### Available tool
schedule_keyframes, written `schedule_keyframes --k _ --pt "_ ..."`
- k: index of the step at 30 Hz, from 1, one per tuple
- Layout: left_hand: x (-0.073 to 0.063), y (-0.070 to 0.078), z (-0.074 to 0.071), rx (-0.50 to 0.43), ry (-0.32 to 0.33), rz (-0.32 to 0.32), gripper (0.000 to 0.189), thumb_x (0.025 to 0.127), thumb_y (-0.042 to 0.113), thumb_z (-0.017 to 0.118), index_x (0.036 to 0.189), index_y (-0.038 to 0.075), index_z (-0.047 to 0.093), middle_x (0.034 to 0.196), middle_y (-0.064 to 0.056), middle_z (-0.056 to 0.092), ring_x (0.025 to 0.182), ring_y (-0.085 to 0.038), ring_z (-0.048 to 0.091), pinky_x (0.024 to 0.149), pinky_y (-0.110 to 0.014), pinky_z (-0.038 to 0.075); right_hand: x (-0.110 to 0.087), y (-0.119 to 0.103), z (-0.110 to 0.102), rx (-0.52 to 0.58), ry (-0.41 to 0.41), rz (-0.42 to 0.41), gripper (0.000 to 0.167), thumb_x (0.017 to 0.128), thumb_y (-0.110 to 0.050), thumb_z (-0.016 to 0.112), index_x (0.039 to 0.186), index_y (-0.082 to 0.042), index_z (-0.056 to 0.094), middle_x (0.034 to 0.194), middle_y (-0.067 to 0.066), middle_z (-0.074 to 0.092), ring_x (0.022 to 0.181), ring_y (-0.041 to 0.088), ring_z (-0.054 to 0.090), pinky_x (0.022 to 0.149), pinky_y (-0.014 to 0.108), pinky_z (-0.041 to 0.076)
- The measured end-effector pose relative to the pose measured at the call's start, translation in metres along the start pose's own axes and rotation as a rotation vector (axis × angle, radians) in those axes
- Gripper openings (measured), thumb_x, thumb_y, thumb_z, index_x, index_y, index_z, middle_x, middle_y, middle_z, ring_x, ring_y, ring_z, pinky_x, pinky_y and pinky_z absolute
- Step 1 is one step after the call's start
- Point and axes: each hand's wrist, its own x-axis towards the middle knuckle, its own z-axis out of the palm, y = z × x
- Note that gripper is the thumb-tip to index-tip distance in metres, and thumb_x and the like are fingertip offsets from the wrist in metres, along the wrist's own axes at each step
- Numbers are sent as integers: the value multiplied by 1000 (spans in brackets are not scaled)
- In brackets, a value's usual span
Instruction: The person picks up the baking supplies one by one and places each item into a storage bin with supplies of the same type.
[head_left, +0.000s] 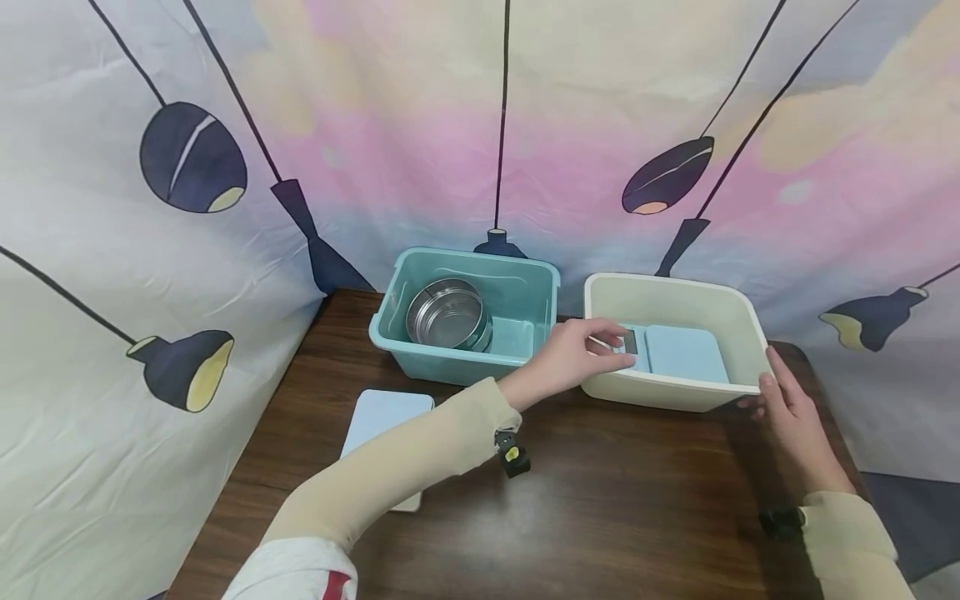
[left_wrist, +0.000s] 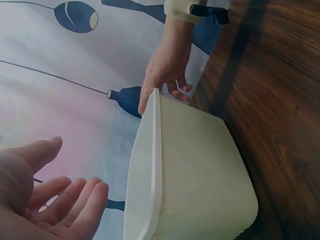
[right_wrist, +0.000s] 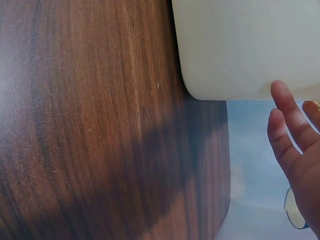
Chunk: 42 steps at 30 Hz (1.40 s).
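Over the left end of a cream plastic bin (head_left: pixel 660 392), my left hand (head_left: pixel 573 354) hovers with its fingers loosely bent and apart. In the left wrist view this hand (left_wrist: pixel 55 190) holds nothing and is beside the bin's rim (left_wrist: pixel 156 160). A light-blue kitchen scale (head_left: pixel 686 350) with a small dark display lies inside the bin, just beyond the left fingertips. At the bin's right end, my right hand (head_left: pixel 795 425) touches the rim. The right wrist view shows a fingertip of this hand (right_wrist: pixel 300 145) against the outer wall, the other fingers loosely extended.
Left of the cream bin stands a teal bin (head_left: pixel 465 257) with a round stainless-steel container (head_left: pixel 446 315) inside. A flat pale-blue item (head_left: pixel 386 417) lies on the dark wooden table (head_left: pixel 600 517), partly behind my left forearm. A patterned cloth (head_left: pixel 420 125) hangs behind.
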Motion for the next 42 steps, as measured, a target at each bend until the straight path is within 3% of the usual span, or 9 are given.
schedule_keyframes --k 8,15,22,28,35,42 --pt "-25 -7 -9 -29 -9 17 42 93 21 81 132 9 72 122 -8 74 94 -5 72 78 -18 60 -1 -2 -1 29 -4 -29 60 115 -23 39 169 -21 14 113 -22 52 83 -3 61 65 14 52" --pt "-49 -11 -20 -21 -25 24 45 93 18 82 134 6 69 120 -6 72 97 -6 70 83 -19 61 -2 -5 0 14 -7 -21 59 115 -27 38 169 -26 14 114 -21 53 83 -4 61 65 16 52" --pt "-72 -16 -28 6 -33 11 37 91 16 83 125 6 72 115 -6 73 95 -7 69 86 -22 62 -2 -3 0 25 -8 -33 59 115 -26 39 169 -27 15 113 -22 53 83 -3 62 64 16 52" --pt "-90 -28 -36 6 -35 30 35 91 13 83 123 5 72 115 -7 73 101 -23 72 87 -25 63 -3 -1 1 32 -8 -35 59 115 -26 39 169 -29 16 114 -21 54 84 -3 62 65 16 53" --pt "-108 -43 -49 36 10 31 35 90 14 84 123 7 73 117 -7 72 102 -22 72 88 -31 64 -2 -1 1 25 -3 -26 59 115 -26 39 169 -28 15 114 -20 54 84 -2 62 65 16 52" --pt "-127 -60 -64 49 36 43 35 91 14 83 124 8 73 114 -7 72 104 -29 71 89 -34 65 -3 -3 1 31 1 -19 59 115 -28 39 169 -27 16 112 -21 53 84 -3 62 66 17 52"
